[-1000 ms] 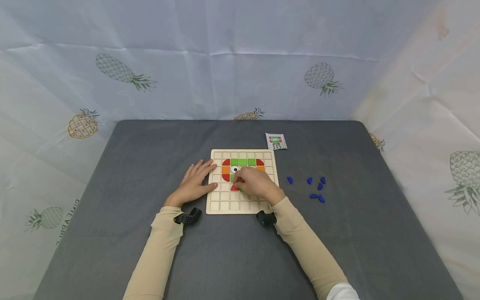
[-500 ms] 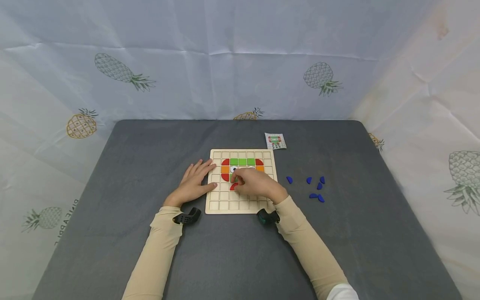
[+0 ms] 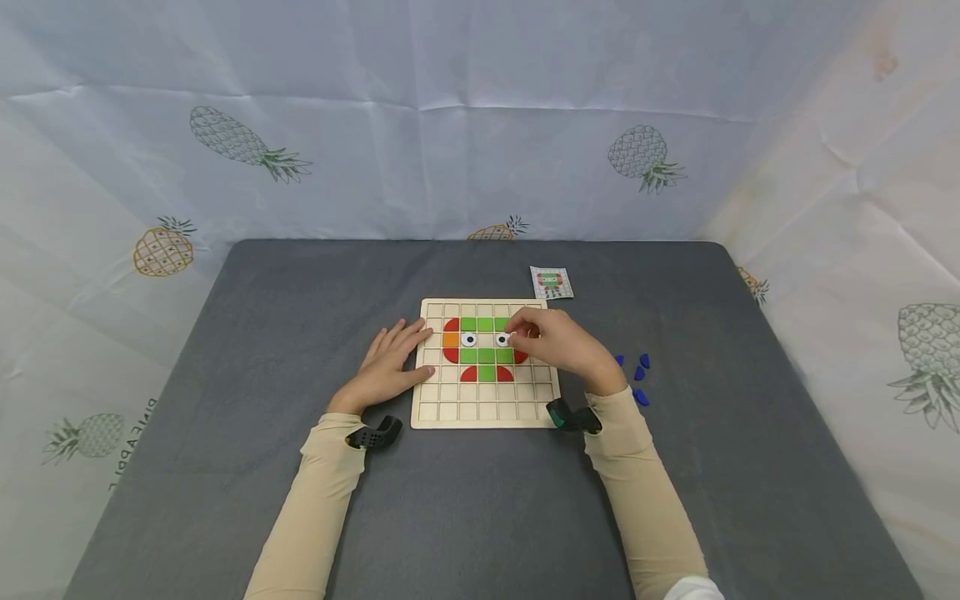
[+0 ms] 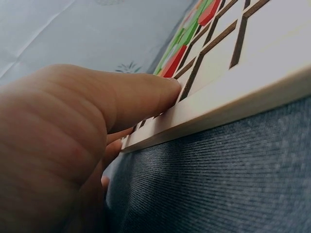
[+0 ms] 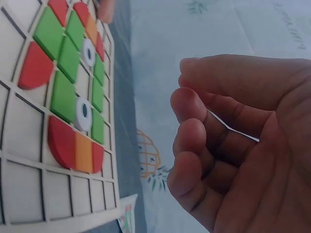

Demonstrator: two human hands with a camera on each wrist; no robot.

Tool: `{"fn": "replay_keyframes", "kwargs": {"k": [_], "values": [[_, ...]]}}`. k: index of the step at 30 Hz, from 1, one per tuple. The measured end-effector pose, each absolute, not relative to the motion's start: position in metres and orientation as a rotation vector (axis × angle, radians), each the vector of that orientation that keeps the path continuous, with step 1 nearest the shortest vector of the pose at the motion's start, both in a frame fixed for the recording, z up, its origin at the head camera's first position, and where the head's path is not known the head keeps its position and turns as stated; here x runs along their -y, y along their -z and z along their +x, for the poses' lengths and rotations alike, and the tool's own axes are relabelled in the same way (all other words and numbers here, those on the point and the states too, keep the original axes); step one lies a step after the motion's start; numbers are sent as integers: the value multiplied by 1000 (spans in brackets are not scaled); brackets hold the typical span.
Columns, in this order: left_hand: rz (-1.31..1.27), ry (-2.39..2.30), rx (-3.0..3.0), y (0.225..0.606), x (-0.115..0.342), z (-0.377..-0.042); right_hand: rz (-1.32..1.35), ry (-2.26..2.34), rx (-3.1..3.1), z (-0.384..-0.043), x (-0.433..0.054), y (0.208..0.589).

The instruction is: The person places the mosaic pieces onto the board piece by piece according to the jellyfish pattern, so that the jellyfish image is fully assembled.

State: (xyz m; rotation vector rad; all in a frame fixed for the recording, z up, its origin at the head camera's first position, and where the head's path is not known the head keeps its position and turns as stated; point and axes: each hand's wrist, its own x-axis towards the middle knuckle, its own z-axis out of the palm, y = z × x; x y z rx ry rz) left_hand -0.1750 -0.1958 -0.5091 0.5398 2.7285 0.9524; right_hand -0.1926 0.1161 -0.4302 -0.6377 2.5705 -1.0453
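A wooden grid board [image 3: 450, 410] lies on the grey table. Set into it are green squares [image 3: 486, 356], rounded red pieces [image 3: 505, 374], orange squares [image 3: 450, 340] and two white eye pieces [image 3: 468, 340]. My left hand [image 3: 386, 367] rests on the board's left edge with its fingers spread; the left wrist view shows the thumb [image 4: 146, 94] on the rim. Over the board's right part hovers my right hand [image 3: 558, 340], covering some pieces in the head view. Its fingers [image 5: 189, 138] are loosely bent, and nothing shows between them and the thumb in the right wrist view.
Several blue half-round pieces [image 3: 640, 373] lie to the right of the board, partly hidden by the right arm. Beyond the board's back right corner is a small printed card [image 3: 552, 283]. A pineapple-patterned cloth [image 3: 420, 167] hangs behind the table.
My right hand has lifted from the lower red piece and moved right and back, uncovering the eye pieces and the lower red and green pieces. My left hand has stayed put.
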Motion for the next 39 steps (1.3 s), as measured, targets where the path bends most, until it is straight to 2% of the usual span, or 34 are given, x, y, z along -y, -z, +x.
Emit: {"fn": "replay_keyframes", "kwargs": {"k": [11,22,39], "values": [[537,-948,-2729,507,194,-174,-520,1117,-2649,-190,-155,413],[534,-943,-2726,507,194,-174,-427,799,-2791,-185,-201,439],[557,-948,-2734,509,195,-174,-320,428,-2855,-181,-191,468]]}}
